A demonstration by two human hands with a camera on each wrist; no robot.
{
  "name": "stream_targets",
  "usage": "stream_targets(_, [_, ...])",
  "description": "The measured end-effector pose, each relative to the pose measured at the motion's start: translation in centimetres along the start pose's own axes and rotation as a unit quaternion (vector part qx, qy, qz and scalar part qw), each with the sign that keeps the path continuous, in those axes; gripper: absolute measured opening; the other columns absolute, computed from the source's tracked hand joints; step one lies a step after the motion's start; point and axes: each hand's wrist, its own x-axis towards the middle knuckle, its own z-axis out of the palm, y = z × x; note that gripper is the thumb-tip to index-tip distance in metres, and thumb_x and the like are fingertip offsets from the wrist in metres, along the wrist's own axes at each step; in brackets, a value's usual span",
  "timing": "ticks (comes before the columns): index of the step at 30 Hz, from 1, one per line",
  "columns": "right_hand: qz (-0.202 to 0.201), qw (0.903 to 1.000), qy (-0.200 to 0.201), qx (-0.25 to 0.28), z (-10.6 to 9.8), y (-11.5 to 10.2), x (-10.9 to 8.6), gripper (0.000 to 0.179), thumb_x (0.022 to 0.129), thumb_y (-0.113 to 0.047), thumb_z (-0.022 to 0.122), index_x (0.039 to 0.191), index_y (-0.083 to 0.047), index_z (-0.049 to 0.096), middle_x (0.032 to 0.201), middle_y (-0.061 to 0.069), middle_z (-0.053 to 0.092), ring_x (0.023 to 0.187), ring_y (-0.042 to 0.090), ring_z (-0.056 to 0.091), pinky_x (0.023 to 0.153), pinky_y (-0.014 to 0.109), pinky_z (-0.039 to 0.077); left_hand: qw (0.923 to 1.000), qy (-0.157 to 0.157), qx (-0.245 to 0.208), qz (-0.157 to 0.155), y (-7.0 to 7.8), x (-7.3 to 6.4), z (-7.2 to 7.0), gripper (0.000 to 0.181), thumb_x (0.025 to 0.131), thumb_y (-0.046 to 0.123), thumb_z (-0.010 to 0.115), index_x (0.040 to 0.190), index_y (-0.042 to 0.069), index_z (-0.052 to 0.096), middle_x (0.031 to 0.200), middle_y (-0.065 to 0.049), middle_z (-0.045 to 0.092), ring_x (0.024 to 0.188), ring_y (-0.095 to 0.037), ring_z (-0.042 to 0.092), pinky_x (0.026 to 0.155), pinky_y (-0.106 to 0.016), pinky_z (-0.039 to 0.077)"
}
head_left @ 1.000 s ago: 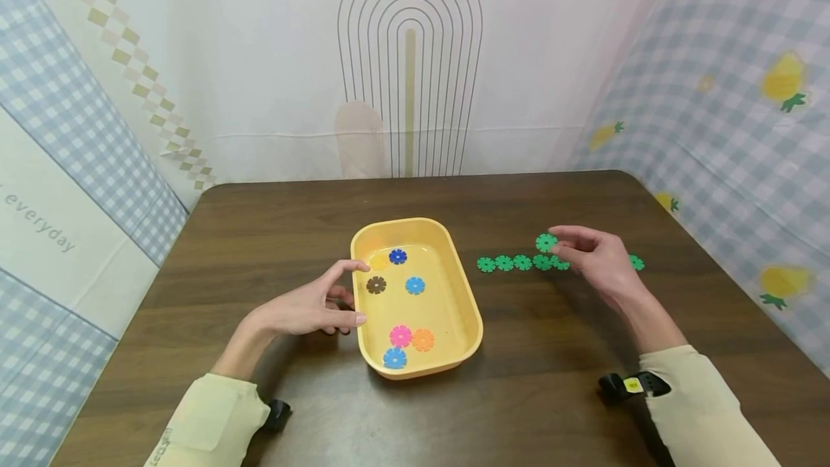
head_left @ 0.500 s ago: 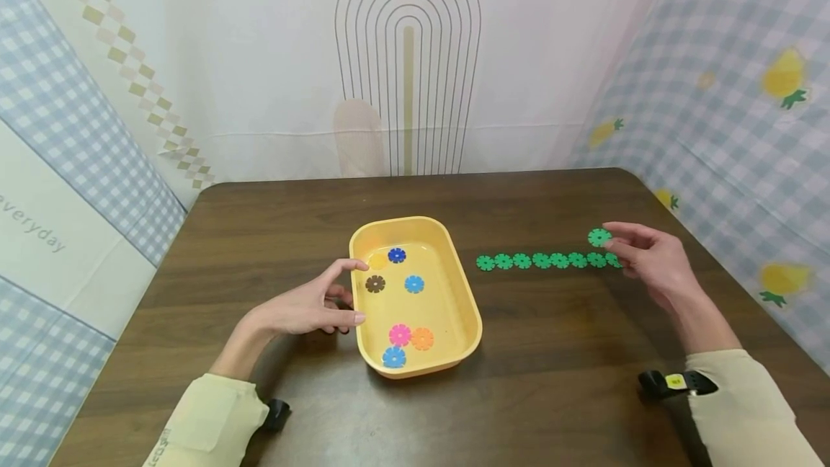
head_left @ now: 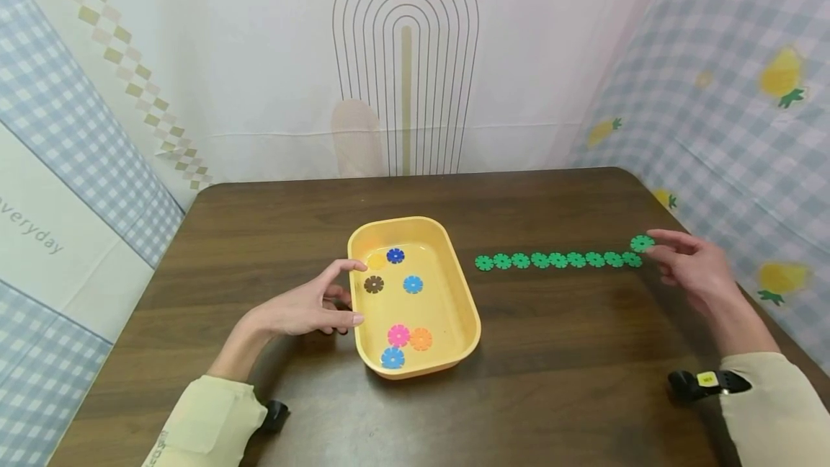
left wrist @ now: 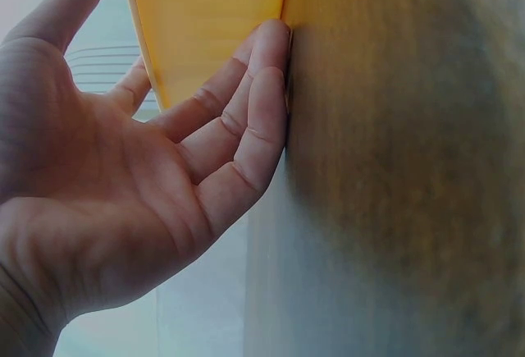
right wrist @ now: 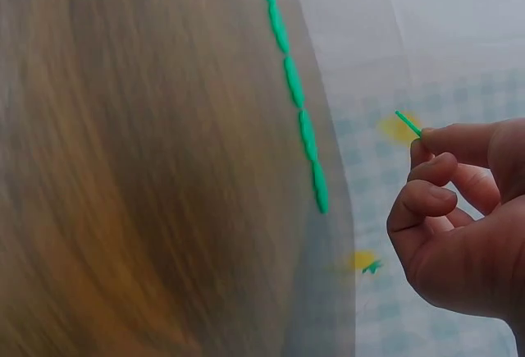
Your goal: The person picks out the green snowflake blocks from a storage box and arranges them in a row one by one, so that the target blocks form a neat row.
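Note:
My right hand pinches a green snowflake disc between thumb and fingertips. In the right wrist view the disc shows edge-on, raised off the table. It overlaps the right end of a row of green snowflake discs in the head view. My left hand holds the left side of a yellow tray, with index finger and thumb over its rim. Its other fingers are bent against the tray's outer wall, low by the table.
Inside the tray lie loose snowflake discs: brown, dark blue, pink, orange, yellow and light blue. The dark wooden table ends at a patterned cloth behind and to the right.
My right hand has moved right along the green row, carrying the pinched disc from above its middle to its right end. My left hand and the tray have stayed put.

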Motion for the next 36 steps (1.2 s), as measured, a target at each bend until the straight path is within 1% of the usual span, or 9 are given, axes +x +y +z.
stream_targets(4, [0.006, 1.0000, 0.006, -0.002, -0.7, 0.9, 0.5, 0.020, 0.105, -0.022, 0.067, 0.119, -0.037, 0.066, 0.085, -0.022, 0.064, 0.069, 0.007, 0.056, 0.060, 0.026, 0.052, 1.0000, 0.000, 0.000, -0.001, 0.0, 0.0, 0.0, 0.083, 0.095, 0.038, 0.080, 0.156, 0.027, 0.025, 0.127, -0.020, 0.060, 0.091, -0.027, 0.071, 0.082, -0.039, 0.057])
stream_targets(7, [0.016, 0.9997, 0.012, -0.011, -0.9, 1.3, 0.7, 0.020, 0.105, -0.023, 0.066, 0.122, -0.033, 0.065, 0.085, -0.022, 0.061, 0.069, 0.008, 0.054, 0.060, 0.028, 0.051, 1.0000, -0.001, -0.002, -0.001, 0.0, 0.1, 0.0, 0.083, 0.095, 0.037, 0.080, 0.156, 0.027, 0.025, 0.128, -0.020, 0.059, 0.091, -0.027, 0.071, 0.082, -0.039, 0.057])
stream_targets(11, [0.029, 0.9993, 0.020, -0.009, -1.1, 1.9, 1.2, 0.018, 0.105, -0.021, 0.065, 0.120, -0.032, 0.065, 0.082, -0.020, 0.060, 0.068, 0.008, 0.054, 0.059, 0.028, 0.051, 1.0000, -0.001, -0.003, -0.001, -0.1, 0.1, 0.0, 0.082, 0.095, 0.037, 0.079, 0.156, 0.027, 0.025, 0.128, -0.020, 0.059, 0.091, -0.027, 0.071, 0.082, -0.039, 0.057])
stream_targets(14, [0.035, 0.9991, 0.024, -0.006, -1.4, 2.5, 1.5, 0.020, 0.105, -0.019, 0.065, 0.111, -0.038, 0.066, 0.081, -0.019, 0.059, 0.068, 0.006, 0.055, 0.058, 0.027, 0.052, 1.0000, -0.003, -0.005, -0.001, -0.1, 0.1, 0.0, 0.082, 0.095, 0.037, 0.079, 0.156, 0.026, 0.025, 0.128, -0.020, 0.059, 0.091, -0.027, 0.071, 0.081, -0.039, 0.057])
stream_targets(19, [0.045, 0.9987, 0.021, -0.003, -1.9, 3.4, 1.8, 0.032, 0.105, -0.015, 0.063, 0.098, -0.046, 0.066, 0.080, -0.018, 0.059, 0.066, 0.005, 0.057, 0.057, 0.026, 0.055, 0.9999, -0.004, -0.010, 0.000, -0.1, 0.0, 0.0, 0.083, 0.095, 0.037, 0.080, 0.156, 0.026, 0.025, 0.128, -0.021, 0.059, 0.091, -0.027, 0.071, 0.081, -0.039, 0.057])
stream_targets(24, [0.060, 0.9978, 0.021, 0.021, -1.9, 3.8, 2.0, 0.038, 0.104, -0.013, 0.064, 0.090, -0.049, 0.068, 0.075, -0.015, 0.063, 0.062, 0.004, 0.059, 0.055, 0.025, 0.056, 1.0000, -0.004, -0.009, 0.002, 0.0, 0.0, 0.0, 0.084, 0.095, 0.037, 0.080, 0.156, 0.025, 0.025, 0.128, -0.021, 0.059, 0.091, -0.028, 0.071, 0.081, -0.039, 0.057])
stream_targets(31, [0.072, 0.9972, 0.020, -0.001, -2.0, 4.0, 2.4, 0.033, 0.105, -0.016, 0.063, 0.093, -0.046, 0.067, 0.077, -0.014, 0.062, 0.063, 0.004, 0.059, 0.057, 0.027, 0.056, 1.0000, -0.002, -0.007, -0.004, 0.1, -0.1, 0.0, 0.083, 0.095, 0.038, 0.080, 0.156, 0.026, 0.025, 0.128, -0.021, 0.058, 0.091, -0.027, 0.071, 0.082, -0.039, 0.057])
stream_targets(36, [0.074, 0.9970, 0.020, -0.014, -1.9, 4.1, 2.7, 0.033, 0.105, -0.016, 0.063, 0.092, -0.047, 0.066, 0.074, -0.012, 0.062, 0.062, 0.004, 0.059, 0.056, 0.027, 0.055, 1.0000, -0.003, -0.009, -0.002, 0.0, 0.0, 0.0, 0.083, 0.095, 0.037, 0.080, 0.156, 0.026, 0.025, 0.128, -0.021, 0.058, 0.090, -0.028, 0.070, 0.082, -0.039, 0.057])
